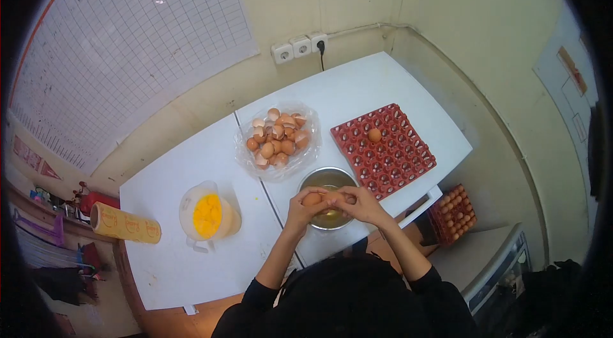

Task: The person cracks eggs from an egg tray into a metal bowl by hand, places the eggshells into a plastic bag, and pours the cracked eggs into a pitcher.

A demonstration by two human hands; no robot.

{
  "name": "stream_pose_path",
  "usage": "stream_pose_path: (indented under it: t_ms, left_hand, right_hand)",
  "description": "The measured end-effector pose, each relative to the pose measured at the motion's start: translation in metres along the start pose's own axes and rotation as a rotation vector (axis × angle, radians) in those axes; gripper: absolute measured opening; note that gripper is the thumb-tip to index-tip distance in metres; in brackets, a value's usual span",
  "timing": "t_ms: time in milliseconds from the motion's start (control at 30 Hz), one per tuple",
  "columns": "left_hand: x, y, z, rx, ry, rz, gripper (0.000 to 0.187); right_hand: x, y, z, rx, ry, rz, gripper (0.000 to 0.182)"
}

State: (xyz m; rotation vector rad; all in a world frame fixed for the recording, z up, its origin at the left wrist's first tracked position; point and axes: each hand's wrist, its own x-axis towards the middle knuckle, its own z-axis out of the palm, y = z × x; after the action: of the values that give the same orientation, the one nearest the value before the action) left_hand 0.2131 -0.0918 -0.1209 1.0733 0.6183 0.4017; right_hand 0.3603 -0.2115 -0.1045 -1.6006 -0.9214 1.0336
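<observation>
Over a metal bowl (308, 179), my left hand (297, 212) is closed around a brown eggshell piece (311, 199). My right hand (365, 206) grips another brown eggshell piece (333, 197) right beside it, fingertips of both hands close together. Whether the two pieces still join is hidden by the fingers. Clear, yellowish liquid (327, 218) shows in the bowl below. Behind the bowl lies a clear plastic bag (311, 159) full of broken shells (278, 137). A red egg tray (389, 162) with one whole egg (375, 135) lies to the right.
A plastic jug (230, 218) of egg yolks (207, 215) stands left on the white table (166, 274). Near the left edge lies a roll of wrap (126, 223). Another tray of eggs (454, 213) sits lower, beyond the table's right side. Wall sockets (300, 48) hold a plug.
</observation>
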Motion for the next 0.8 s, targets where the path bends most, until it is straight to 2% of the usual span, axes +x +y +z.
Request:
stream_pose_path:
  t_ms: [33, 167, 233, 567, 633, 767, 800]
  left_hand:
    - [0.000, -0.001, 0.001, 0.017, -0.004, 0.017, 0.031]
    - [0.000, -0.005, 0.004, 0.049, 0.027, 0.028, 0.030]
    - [0.005, -0.011, 0.002, 0.258, 0.041, 0.225, 0.032]
    - [0.001, -0.009, 0.004, 0.385, 0.092, 0.329, 0.033]
    - [0.001, -0.010, 0.003, 0.430, 0.103, 0.341, 0.032]
    - [-0.001, -0.008, 0.003, 0.416, 0.121, 0.368, 0.032]
    - [0.000, -0.008, 0.000, 0.407, 0.117, 0.383, 0.032]
  right_hand:
    - [-0.001, -0.004, -0.001, -0.100, 0.011, 0.055, 0.039]
    - [0.000, -0.006, -0.004, -0.153, -0.008, 0.030, 0.040]
    - [0.002, -0.004, -0.004, -0.347, 0.048, -0.072, 0.036]
    - [0.004, -0.005, -0.002, -0.383, 0.025, -0.153, 0.045]
    - [0.004, -0.003, 0.000, -0.358, 0.074, -0.242, 0.049]
    - [0.004, -0.004, -0.001, -0.378, 0.058, -0.224, 0.052]
    - [0.003, -0.003, -0.002, -0.389, 0.052, -0.272, 0.054]
